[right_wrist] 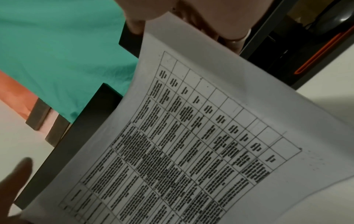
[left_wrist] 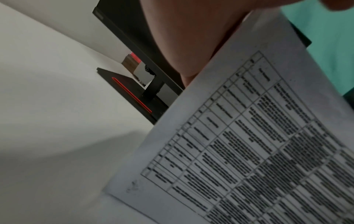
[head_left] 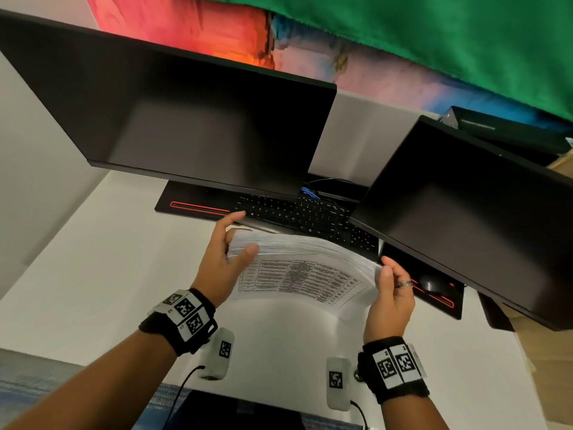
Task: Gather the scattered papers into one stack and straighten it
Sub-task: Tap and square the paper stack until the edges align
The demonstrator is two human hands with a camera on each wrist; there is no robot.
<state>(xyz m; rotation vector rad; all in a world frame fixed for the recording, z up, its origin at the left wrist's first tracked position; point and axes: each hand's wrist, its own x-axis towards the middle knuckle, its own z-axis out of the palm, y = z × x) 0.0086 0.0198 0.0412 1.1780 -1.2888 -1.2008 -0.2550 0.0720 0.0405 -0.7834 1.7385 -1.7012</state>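
Observation:
A stack of printed papers (head_left: 297, 274) with a table on its near face is held upright above the white desk (head_left: 93, 274), bowed in an arc between both hands. My left hand (head_left: 228, 252) grips its left end, thumb on the near face and fingers behind. My right hand (head_left: 391, 282), with a ring on one finger, pinches the right end. The left wrist view shows the printed sheet (left_wrist: 249, 144) under my thumb (left_wrist: 191, 37). In the right wrist view the same sheet (right_wrist: 191, 136) curves away from my fingers (right_wrist: 235, 40). The lower edge of the stack rests on or near the desk.
Two dark monitors (head_left: 186, 119) (head_left: 465, 212) stand close behind the papers. A black keyboard (head_left: 304, 215) lies under them, with a mouse (head_left: 431, 283) on a red-trimmed pad at the right. The desk's front edge is near my wrists.

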